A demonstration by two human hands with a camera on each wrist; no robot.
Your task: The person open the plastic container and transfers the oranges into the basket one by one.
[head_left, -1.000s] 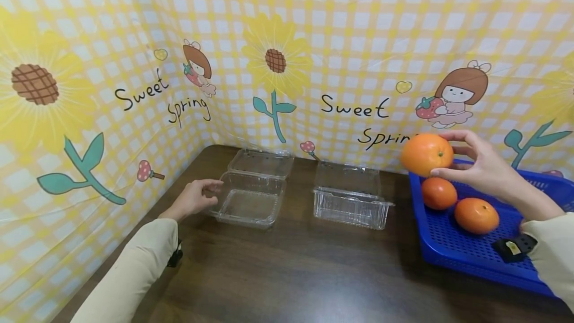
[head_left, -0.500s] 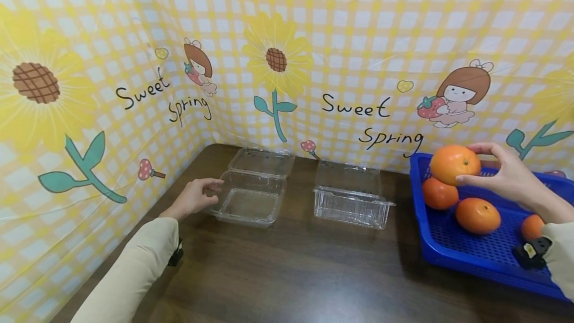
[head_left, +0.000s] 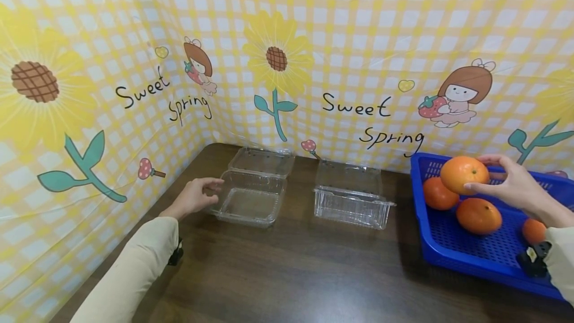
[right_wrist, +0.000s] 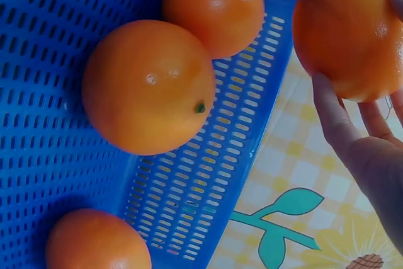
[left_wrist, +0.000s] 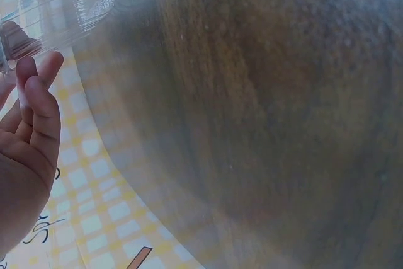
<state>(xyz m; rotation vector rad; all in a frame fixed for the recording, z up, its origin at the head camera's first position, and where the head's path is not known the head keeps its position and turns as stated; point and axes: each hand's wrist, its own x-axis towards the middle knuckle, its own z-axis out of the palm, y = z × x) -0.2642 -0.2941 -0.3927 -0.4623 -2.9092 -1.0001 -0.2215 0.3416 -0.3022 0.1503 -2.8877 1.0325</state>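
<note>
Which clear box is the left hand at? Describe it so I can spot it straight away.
Start at the brown table and look to its far left corner by the yellow wall. The open clamshell box lies there, lid folded flat behind it, with the left hand touching its left edge. The other clear box, to its right, has its lid raised more upright and no hand near it.

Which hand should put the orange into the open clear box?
Probably the right hand: its fingers already grip the orange above the blue basket. The left hand holds nothing; it rests beside the open clear box.
</note>
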